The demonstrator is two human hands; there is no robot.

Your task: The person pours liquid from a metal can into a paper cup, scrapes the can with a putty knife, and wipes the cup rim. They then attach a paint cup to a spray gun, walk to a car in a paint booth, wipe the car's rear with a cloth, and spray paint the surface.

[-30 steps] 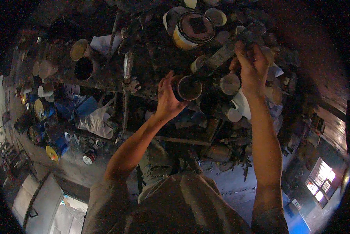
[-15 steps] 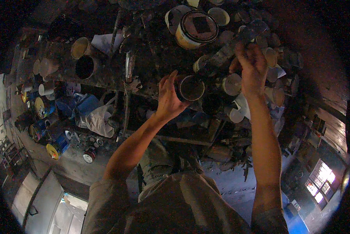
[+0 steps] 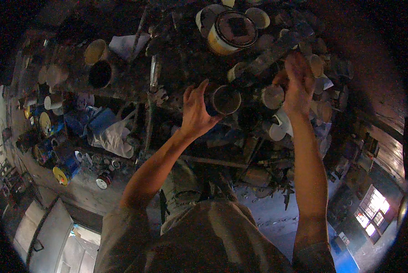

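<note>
My left hand (image 3: 195, 111) curves round the side of a dark round can (image 3: 226, 100), thumb at its near side and fingers at its far left. The can's open mouth tilts toward me; its inside is too dark to make out. Farther right, my right hand (image 3: 298, 88) reaches over the cluttered bench, thumb apart from its fingers, with nothing visible in it. Just left of that hand lies a pale round cup (image 3: 273, 96). Beyond both hands stands a large lidded paint tin (image 3: 233, 34) with a yellowish side and a dark square on top.
Several cups and cans crowd the right side, with a white container (image 3: 277, 129) below. At the left are a yellowish cup (image 3: 95, 51), a dark-mouthed can (image 3: 100, 74) and a plastic bag (image 3: 113, 139). A metal-looking upright (image 3: 154, 73) rises between.
My right hand has drawn slightly right, its fingers now more bent and pointing away. My left hand keeps its hold on the can, which shifts very slightly in view.
</note>
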